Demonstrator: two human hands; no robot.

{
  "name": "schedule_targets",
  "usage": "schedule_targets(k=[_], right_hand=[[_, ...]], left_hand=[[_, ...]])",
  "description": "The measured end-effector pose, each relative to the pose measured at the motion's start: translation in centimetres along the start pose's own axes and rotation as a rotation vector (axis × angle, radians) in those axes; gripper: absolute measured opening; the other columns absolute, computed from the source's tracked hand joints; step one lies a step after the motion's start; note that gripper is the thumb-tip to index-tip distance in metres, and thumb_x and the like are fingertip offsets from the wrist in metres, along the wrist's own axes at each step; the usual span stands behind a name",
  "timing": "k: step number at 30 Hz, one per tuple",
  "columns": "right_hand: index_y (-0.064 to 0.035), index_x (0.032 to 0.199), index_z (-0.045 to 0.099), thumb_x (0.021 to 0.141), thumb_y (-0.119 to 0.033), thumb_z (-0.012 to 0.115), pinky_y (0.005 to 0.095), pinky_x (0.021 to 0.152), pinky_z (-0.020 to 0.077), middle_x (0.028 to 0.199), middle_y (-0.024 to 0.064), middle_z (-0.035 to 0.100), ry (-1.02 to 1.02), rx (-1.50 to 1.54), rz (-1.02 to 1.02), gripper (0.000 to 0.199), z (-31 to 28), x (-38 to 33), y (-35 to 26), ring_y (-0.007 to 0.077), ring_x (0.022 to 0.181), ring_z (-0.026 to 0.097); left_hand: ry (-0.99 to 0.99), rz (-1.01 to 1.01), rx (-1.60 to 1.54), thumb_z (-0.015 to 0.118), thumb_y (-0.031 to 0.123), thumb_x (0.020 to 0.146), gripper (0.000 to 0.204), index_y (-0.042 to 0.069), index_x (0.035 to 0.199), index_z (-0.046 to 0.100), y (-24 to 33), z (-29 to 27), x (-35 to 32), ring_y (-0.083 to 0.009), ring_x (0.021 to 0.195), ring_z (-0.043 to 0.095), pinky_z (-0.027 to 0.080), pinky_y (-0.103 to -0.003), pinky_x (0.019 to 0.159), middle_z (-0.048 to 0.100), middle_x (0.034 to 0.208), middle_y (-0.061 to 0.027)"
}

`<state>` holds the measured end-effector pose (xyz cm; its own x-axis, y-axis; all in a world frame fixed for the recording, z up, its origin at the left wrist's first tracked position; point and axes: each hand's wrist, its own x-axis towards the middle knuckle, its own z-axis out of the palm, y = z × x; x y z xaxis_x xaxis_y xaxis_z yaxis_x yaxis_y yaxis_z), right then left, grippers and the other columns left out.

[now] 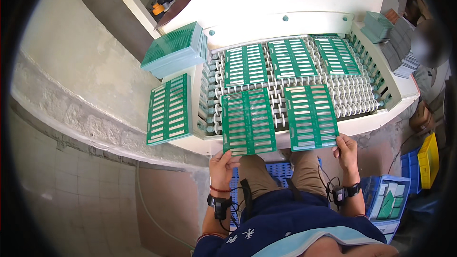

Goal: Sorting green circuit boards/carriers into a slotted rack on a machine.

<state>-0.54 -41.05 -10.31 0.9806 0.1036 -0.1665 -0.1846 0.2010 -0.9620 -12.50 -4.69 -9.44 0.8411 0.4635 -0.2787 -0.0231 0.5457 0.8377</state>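
My left hand (222, 167) pinches the near left corner of a green circuit board panel (248, 123). That panel's far part lies over the white rollers (352, 97) of a conveyor, and its near edge juts past the machine's front. Beside it, a second green panel (312, 124) is gripped at its near right corner by my right hand (346, 150). This one also overhangs the front rail. Farther in, three panels lie in a row on the rollers: a left one (245, 65), a middle one (291, 58) and a right one (337, 55).
Left of the rollers stand a tall stack of green panels (173, 47) and a nearer stack (169, 109). More stacked boards (377, 26) rest at the far right beside a grey stack (399, 47). Blue crates (388, 200) and a yellow bin (428, 162) stand on the floor at right.
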Motion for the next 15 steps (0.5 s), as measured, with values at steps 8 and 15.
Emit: schedule_targets(k=[8,15], right_hand=[[0.0028,0.095,0.062,0.091,-0.018,0.052,0.0179,0.038,0.0335,0.061,0.0042,0.058,-0.020,0.025,0.017,0.024,0.2,2.2,0.7,0.0056,0.041,0.044],[0.0000,0.092,0.063,0.091,-0.022,0.053,0.0178,0.036,0.0284,0.058,0.0004,0.054,0.154,-0.087,-0.086,0.024,-3.3,1.7,-0.4,0.0041,0.041,0.040]], left_hand=[[0.139,0.116,0.307,0.058,0.011,0.085,0.029,-0.004,0.110,0.055,1.7,-0.2,0.0,-0.0212,0.080,0.064,0.054,-0.028,0.062,0.062,0.100,-0.0122],[0.705,1.278,1.329,0.067,0.011,0.077,0.048,0.002,0.120,0.049,10.7,-0.5,-1.6,-0.0327,0.120,0.041,0.038,-0.044,0.094,0.051,0.121,-0.0197]])
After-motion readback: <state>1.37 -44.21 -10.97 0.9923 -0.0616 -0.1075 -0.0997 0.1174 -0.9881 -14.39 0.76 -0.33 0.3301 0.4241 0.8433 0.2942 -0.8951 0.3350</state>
